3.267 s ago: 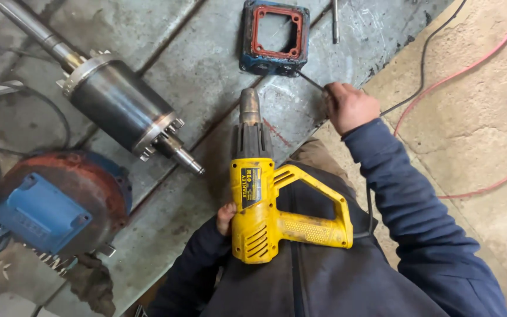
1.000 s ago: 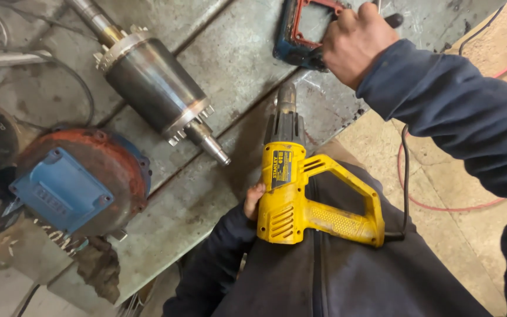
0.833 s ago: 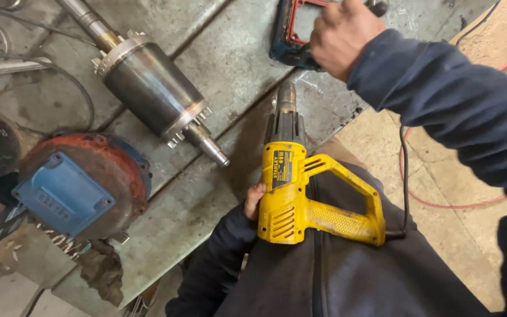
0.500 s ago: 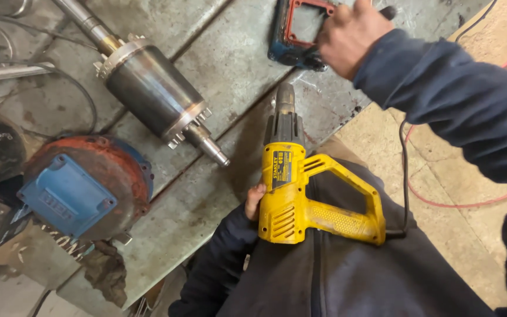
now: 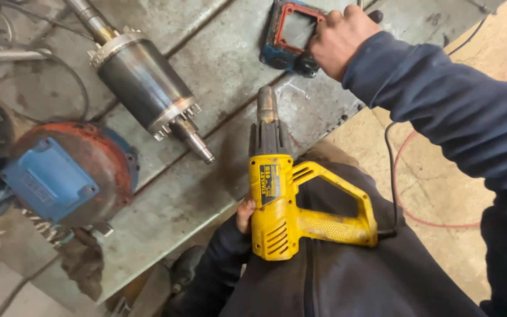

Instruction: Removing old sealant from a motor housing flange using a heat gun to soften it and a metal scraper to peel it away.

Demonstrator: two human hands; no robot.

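Note:
A yellow heat gun (image 5: 280, 214) lies against my dark jacket, its metal nozzle (image 5: 266, 108) pointing out over the steel table (image 5: 218, 64). My left hand (image 5: 244, 214) shows only its fingers, curled around the gun's body from the left. My right hand (image 5: 338, 36) is closed in a fist at the right edge of a blue box frame with a red gasket (image 5: 289, 32). It grips a black-handled tool (image 5: 375, 16), whose dark end (image 5: 306, 63) rests at the frame's lower right corner.
A grey steel rotor with a shaft (image 5: 145, 88) lies diagonally on the table. A rusty round motor housing with a blue box (image 5: 66, 176) sits at the left. A black cord (image 5: 389, 170) and a red cable (image 5: 418, 217) run over the floor on the right.
My right hand has left the table's edge and gone up to the blue frame, where it stays through the last second. The heat gun and my left hand have kept their place.

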